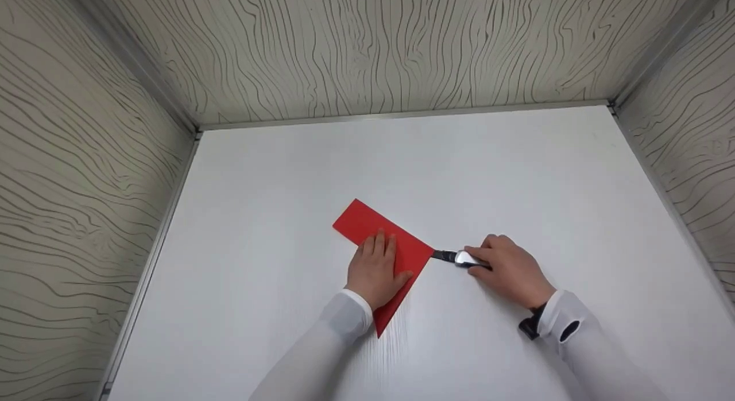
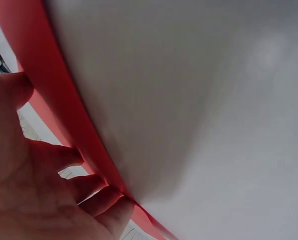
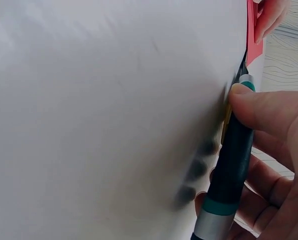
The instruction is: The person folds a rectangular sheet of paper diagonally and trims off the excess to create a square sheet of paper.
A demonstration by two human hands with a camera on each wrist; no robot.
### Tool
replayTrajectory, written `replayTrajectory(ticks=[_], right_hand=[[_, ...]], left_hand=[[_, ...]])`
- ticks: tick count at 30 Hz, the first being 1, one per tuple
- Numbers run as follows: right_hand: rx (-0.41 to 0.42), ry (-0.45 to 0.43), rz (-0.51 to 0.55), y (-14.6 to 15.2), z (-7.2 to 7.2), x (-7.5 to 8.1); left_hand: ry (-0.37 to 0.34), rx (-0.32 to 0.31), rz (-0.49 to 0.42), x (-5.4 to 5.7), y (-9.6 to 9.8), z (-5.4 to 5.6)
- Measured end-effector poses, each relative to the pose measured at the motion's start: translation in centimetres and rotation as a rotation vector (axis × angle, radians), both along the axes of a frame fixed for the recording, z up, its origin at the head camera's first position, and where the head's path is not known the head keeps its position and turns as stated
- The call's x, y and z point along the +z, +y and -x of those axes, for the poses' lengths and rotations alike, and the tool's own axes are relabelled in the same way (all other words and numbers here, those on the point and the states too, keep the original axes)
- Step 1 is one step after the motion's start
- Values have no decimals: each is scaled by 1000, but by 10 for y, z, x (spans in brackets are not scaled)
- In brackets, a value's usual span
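A folded sheet of red paper [image 1: 413, 249] lies on the white table, one arm toward the far left and a pointed end toward the near edge. My left hand [image 1: 376, 272] rests on it with fingers extended; in the left wrist view its fingertips press the red paper [image 2: 71, 107]. My right hand [image 1: 511, 269] grips a utility knife [image 1: 468, 259] whose dark blade reaches the paper's right corner. From the right wrist view, the knife's dark handle [image 3: 231, 160] has teal and silver bands, and the thumb lies near its front end.
The white table [image 1: 275, 177] stretches around both hands. Wood-grain patterned panels [image 1: 373, 50] stand at its back and sides, with a grey metal edge [image 1: 402, 115] along the back. A black band [image 1: 534, 322] circles the right wrist.
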State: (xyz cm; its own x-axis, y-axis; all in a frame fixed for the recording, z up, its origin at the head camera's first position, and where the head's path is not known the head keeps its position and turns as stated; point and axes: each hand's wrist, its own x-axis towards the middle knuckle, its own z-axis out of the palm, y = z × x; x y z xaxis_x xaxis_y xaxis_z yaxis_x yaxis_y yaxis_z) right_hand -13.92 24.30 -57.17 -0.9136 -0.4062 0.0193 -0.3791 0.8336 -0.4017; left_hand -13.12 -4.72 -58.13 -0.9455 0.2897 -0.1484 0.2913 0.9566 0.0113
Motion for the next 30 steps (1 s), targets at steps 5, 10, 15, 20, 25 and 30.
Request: replayTrajectory(ticks=[5,10,15,20,25,30], right_hand=[[-18,7,10,4,1,1],[-29,-9,15,6,2,1],[-23,-14,28,8,2,0],[-10,4,32,9,1,-2],[22,25,23,6,0,-2],[50,38,24,2,-3,-2]], left_hand=[[-7,-1,-5,1,0,0],[-24,2,-3,1,0,0],[-42,8,-8,2,1,0],[-66,1,-20,6,2,2],[-69,-44,29,8,0,7],[-94,-92,28,7,-4,12]])
